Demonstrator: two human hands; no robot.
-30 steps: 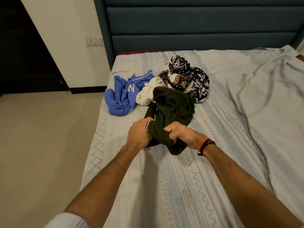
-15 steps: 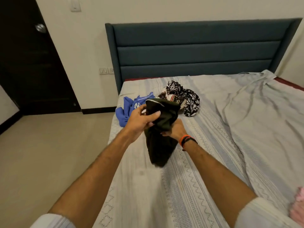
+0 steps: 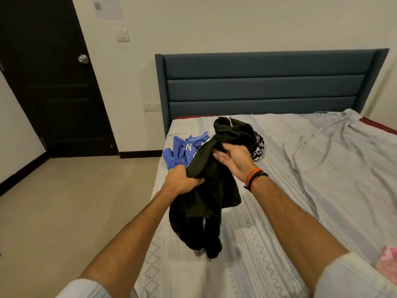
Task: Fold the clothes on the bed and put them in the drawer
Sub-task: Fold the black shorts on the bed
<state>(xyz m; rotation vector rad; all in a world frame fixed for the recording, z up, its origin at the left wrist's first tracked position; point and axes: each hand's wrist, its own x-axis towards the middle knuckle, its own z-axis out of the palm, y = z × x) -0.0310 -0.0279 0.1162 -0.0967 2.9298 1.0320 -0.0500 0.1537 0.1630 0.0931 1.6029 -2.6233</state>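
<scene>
Left hand (image 3: 181,181) clenches a fold of the dark green garment (image 3: 210,190); right hand (image 3: 233,159) grasps it higher. A blue jersey (image 3: 184,150) lies at ten o'clock of them on the bed (image 3: 279,211).

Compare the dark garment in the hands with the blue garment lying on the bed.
The dark garment is blackish-green; the blue garment is bright blue with white lettering. The dark garment is lifted, gripped by the left hand and held by the right hand, its lower end hanging to the bed; the blue garment lies untouched in a heap. The dark garment looks larger. Both are crumpled, not yet folded.
</scene>
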